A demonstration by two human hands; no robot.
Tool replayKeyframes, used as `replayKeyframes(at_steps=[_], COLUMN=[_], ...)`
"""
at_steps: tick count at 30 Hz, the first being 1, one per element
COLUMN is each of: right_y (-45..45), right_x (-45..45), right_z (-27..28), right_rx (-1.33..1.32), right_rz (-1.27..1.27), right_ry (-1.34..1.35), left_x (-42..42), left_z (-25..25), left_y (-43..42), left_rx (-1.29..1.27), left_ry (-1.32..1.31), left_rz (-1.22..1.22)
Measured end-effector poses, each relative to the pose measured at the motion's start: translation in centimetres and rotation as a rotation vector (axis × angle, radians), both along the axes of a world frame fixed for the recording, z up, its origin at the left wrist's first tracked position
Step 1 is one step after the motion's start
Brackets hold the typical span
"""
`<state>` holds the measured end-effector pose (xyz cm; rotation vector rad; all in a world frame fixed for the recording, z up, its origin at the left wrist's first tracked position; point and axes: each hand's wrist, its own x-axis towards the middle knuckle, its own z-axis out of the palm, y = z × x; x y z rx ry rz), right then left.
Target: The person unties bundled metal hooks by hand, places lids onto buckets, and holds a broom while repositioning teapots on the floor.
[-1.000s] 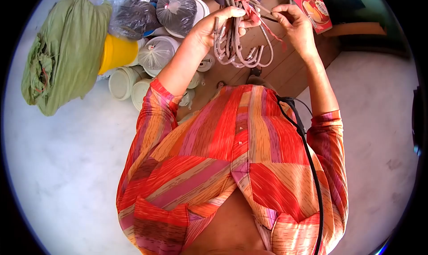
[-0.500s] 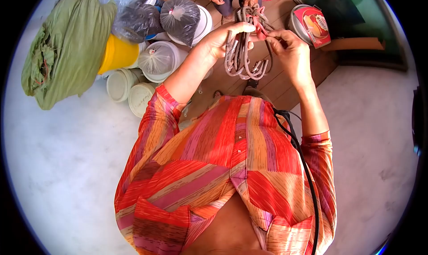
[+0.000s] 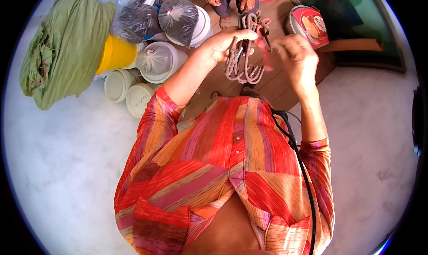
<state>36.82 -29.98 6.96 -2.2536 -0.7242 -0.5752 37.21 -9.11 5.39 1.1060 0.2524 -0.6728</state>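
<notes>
A bundle of brown metal hooks with curved ends hangs in front of me. My left hand is closed around its upper left side, thumb across the front. A red strip is looped about the hooks near the top, and its loose end dangles on the right, blurred. Just right of the bundle, apart from the hooks, is my right hand. Its fingers look bent but are smeared by motion, so whether they hold anything does not show.
Another person's hands and legs are beyond the bundle. At left stand white buckets, a yellow bucket, dark plastic bags and a large green sack. A red-labelled container sits right, beside a dark green panel.
My right hand has left the red strip and moved slightly right and down. The strip's end now swings loose. The hooks have shifted a little downward, still in my left hand.
</notes>
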Motion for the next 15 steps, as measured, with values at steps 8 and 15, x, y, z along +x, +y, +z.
replayKeyframes(at_steps=[8,15], right_y=[1.1,1.0], right_x=[0.6,-0.4], right_z=[-3.3,-0.8], right_rx=[0.448,0.446], right_rz=[0.125,0.172], right_ry=[0.509,0.945], left_x=[0.7,0.8], left_z=[-0.2,-0.8], left_y=[-0.8,-0.6], left_rx=[-0.146,-0.096], left_ry=[-0.061,0.006], left_rz=[-0.055,0.015])
